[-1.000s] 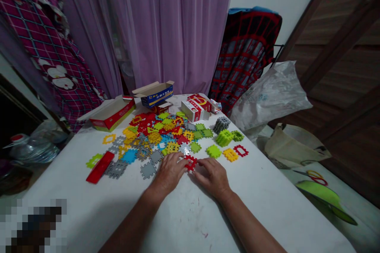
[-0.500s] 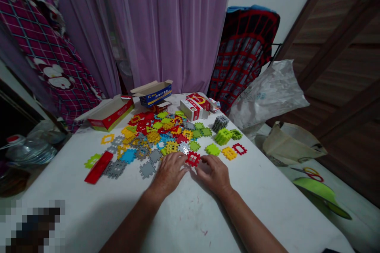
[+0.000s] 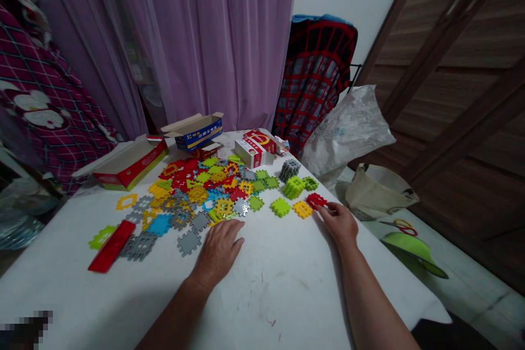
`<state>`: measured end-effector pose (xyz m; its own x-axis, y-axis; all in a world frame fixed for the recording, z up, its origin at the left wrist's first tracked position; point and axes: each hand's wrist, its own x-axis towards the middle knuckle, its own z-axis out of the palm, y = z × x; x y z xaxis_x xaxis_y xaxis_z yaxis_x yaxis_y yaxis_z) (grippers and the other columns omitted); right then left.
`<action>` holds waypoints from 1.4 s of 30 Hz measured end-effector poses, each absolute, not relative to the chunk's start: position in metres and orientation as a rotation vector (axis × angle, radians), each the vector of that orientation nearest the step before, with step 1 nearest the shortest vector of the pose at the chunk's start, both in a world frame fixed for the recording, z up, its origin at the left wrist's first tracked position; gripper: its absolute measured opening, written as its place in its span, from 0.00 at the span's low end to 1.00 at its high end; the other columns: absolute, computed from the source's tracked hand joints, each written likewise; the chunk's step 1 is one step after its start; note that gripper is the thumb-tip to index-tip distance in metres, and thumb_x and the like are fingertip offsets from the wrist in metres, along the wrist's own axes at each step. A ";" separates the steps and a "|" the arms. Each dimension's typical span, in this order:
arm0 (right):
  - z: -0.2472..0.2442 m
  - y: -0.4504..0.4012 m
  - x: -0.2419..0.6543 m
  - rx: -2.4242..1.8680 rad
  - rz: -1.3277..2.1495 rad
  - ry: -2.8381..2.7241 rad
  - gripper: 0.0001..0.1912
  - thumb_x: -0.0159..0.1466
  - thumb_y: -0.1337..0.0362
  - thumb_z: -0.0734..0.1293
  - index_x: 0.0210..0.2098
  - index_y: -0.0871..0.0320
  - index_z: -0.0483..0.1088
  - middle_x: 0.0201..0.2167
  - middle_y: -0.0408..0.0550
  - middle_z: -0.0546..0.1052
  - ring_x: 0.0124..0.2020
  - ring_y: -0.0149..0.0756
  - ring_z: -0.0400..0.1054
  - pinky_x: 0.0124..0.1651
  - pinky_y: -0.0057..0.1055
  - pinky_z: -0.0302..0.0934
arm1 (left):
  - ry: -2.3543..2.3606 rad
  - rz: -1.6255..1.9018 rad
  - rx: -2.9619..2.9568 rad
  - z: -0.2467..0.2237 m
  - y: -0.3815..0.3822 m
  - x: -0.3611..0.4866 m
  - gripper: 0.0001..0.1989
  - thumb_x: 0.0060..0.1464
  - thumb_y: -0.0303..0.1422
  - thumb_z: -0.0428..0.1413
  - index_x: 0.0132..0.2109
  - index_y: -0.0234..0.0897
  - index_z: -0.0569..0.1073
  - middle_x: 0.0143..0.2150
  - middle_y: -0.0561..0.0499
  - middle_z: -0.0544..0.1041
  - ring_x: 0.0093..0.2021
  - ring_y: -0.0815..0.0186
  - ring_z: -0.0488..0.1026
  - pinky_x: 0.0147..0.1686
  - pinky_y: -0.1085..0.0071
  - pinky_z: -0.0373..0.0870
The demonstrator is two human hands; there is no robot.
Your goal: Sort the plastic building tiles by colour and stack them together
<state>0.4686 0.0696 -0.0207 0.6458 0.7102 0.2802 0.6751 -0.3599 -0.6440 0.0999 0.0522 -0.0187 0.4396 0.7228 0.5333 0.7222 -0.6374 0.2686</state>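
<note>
My left hand [image 3: 219, 249] rests palm down on the white table [image 3: 262, 295], fingers apart and holding nothing, beside the mixed heap of plastic tiles [image 3: 197, 192]. Over on the right, my right hand [image 3: 339, 223] has its fingertips at the near edge of a red tile [image 3: 316, 200], which appears to lie over the spot of another red tile. Just left of it are a yellow tile [image 3: 302, 209] and a light green tile [image 3: 281, 207]. Behind these stand a green stack [image 3: 293, 187] and a grey stack [image 3: 290, 170].
An open red box [image 3: 131, 167], a blue box [image 3: 200, 134] and a red-white box [image 3: 251, 153] line the back. A red strip [image 3: 111, 246] lies at the left. Off the table's right side are bags [image 3: 377, 191], scissors [image 3: 400, 226] and a green object [image 3: 414, 251].
My right hand has moved right, carrying the red tile from beside my left hand to the right-hand row. My left hand stays near the heap. The camera view has shifted right.
</note>
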 end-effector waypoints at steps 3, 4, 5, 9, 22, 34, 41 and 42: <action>-0.022 0.071 0.467 -2.180 0.037 -1.116 0.29 0.52 0.41 0.65 0.40 0.57 0.78 0.39 0.53 0.79 0.39 0.45 0.72 0.40 0.36 0.60 | 1.340 0.994 2.663 -0.019 0.053 0.099 0.16 0.64 0.34 0.48 0.57 0.42 0.70 0.51 0.45 0.76 0.53 0.59 0.71 0.53 0.59 0.69; -0.021 0.070 0.466 -2.203 0.030 -1.124 0.28 0.52 0.42 0.66 0.41 0.57 0.78 0.40 0.53 0.79 0.40 0.45 0.72 0.40 0.36 0.60 | 1.338 0.994 2.668 -0.020 0.053 0.099 0.16 0.64 0.34 0.48 0.56 0.42 0.70 0.51 0.45 0.76 0.53 0.59 0.71 0.53 0.59 0.69; -0.021 0.070 0.465 -2.224 0.023 -1.132 0.27 0.53 0.44 0.66 0.41 0.57 0.78 0.41 0.53 0.79 0.41 0.45 0.72 0.41 0.36 0.60 | 1.338 0.995 2.672 -0.020 0.053 0.099 0.16 0.64 0.34 0.48 0.56 0.42 0.70 0.51 0.45 0.76 0.53 0.59 0.71 0.53 0.59 0.69; -0.016 0.068 0.464 -2.301 0.020 -1.168 0.25 0.55 0.46 0.65 0.43 0.57 0.78 0.42 0.54 0.79 0.42 0.46 0.72 0.42 0.37 0.60 | 1.338 1.002 2.682 -0.019 0.054 0.098 0.16 0.64 0.34 0.48 0.56 0.41 0.70 0.51 0.46 0.76 0.52 0.60 0.71 0.52 0.59 0.69; -0.012 0.068 0.461 -2.382 -0.046 -1.255 0.25 0.55 0.46 0.66 0.43 0.57 0.79 0.44 0.56 0.78 0.46 0.48 0.70 0.45 0.39 0.61 | 1.362 0.965 2.673 -0.018 0.054 0.098 0.16 0.63 0.33 0.48 0.56 0.42 0.70 0.52 0.46 0.76 0.52 0.59 0.71 0.53 0.59 0.69; -0.011 0.071 0.462 -2.438 -0.055 -1.275 0.25 0.58 0.47 0.64 0.45 0.57 0.78 0.45 0.57 0.77 0.47 0.48 0.70 0.46 0.39 0.61 | 1.365 0.944 2.675 -0.018 0.055 0.094 0.16 0.64 0.33 0.49 0.57 0.41 0.70 0.53 0.46 0.76 0.53 0.59 0.71 0.53 0.59 0.68; -0.019 0.075 0.472 -2.431 -0.043 -1.264 0.27 0.55 0.45 0.64 0.44 0.57 0.78 0.45 0.59 0.77 0.47 0.51 0.70 0.47 0.42 0.61 | 1.467 0.881 2.604 -0.009 0.048 0.088 0.12 0.63 0.31 0.49 0.50 0.42 0.73 0.47 0.47 0.78 0.49 0.60 0.72 0.51 0.59 0.68; -0.020 0.076 0.473 -2.429 -0.036 -1.261 0.28 0.55 0.44 0.64 0.44 0.57 0.78 0.46 0.59 0.77 0.47 0.52 0.70 0.47 0.43 0.61 | 1.471 0.864 2.607 -0.006 0.046 0.085 0.11 0.63 0.31 0.49 0.48 0.43 0.74 0.45 0.48 0.78 0.47 0.60 0.72 0.50 0.59 0.67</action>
<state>0.4729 0.0757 -0.0198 0.5921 0.7798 0.2034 0.7901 -0.5118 -0.3374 0.0853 0.0463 -0.0063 0.4004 0.7972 0.4517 0.7827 -0.5539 0.2837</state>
